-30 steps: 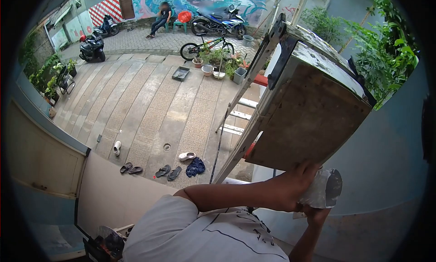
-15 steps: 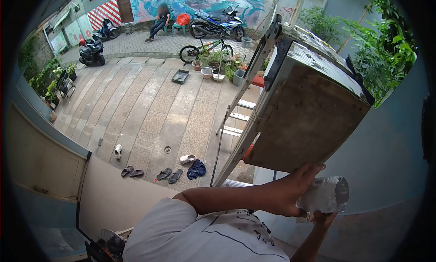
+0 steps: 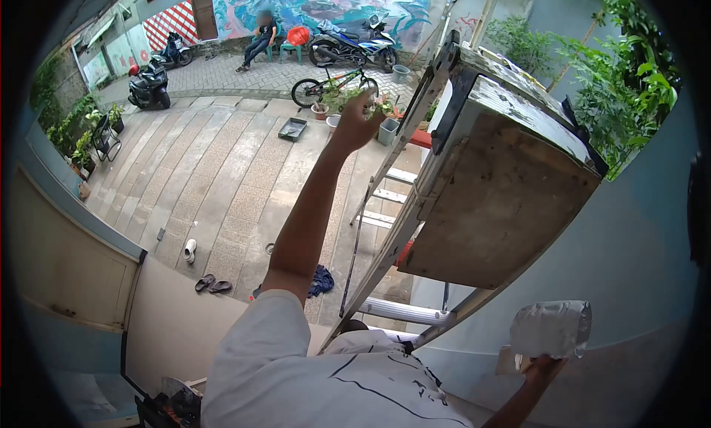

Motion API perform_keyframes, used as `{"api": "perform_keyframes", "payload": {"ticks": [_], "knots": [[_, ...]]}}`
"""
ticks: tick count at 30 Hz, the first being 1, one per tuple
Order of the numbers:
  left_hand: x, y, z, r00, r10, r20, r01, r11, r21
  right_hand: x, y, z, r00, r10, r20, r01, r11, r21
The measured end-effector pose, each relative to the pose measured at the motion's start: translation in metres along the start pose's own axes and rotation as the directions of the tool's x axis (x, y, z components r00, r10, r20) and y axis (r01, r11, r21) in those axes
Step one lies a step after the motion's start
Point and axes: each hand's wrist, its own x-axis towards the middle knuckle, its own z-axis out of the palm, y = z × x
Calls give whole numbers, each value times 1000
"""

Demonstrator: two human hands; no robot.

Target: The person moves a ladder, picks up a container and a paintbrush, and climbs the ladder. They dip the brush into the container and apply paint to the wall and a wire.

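Observation:
My right hand [image 3: 546, 369] is low at the right, wrapped around the lower end of a clear plastic container [image 3: 549, 329] that looks like a cut-off bottle. A flat beige piece [image 3: 511, 361] shows beside its fingers; its kind I cannot make out. Raised and stretched forward, my left hand [image 3: 358, 124] is in the air left of the ladder's rail, apart from it, fingers spread and holding nothing. The metal stepladder [image 3: 404, 314] stands in front of me. A worn brown board with a whitish top [image 3: 503, 198] sits at its upper part.
A blue-grey wall [image 3: 637, 257] rises at the right. Below on the paving lie sandals [image 3: 213, 284], a white shoe [image 3: 190, 251], a dark cloth [image 3: 321, 281] and a black tray [image 3: 292, 129]. Farther off are a bicycle [image 3: 333, 87], motorbikes [image 3: 355, 46] and a seated person [image 3: 261, 41].
My left hand has left the plastic container and swung up and forward to the left. My right hand, still holding the container, has moved slightly right and the ladder's lower rungs now show.

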Motion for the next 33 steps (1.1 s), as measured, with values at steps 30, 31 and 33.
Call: {"api": "perform_keyframes", "payload": {"ticks": [30,31,33], "knots": [[-50,32,30,978,102,180,-159,926,342,15,-29,26,863,432,-262,-370,894,253],[-50,40,22,969,4,247,-41,989,141,16,-31,28,862,413,-293,-354,905,235],[-51,60,8,924,-80,375,150,975,-161,18,-32,28,869,404,-285,-344,908,240]]}}
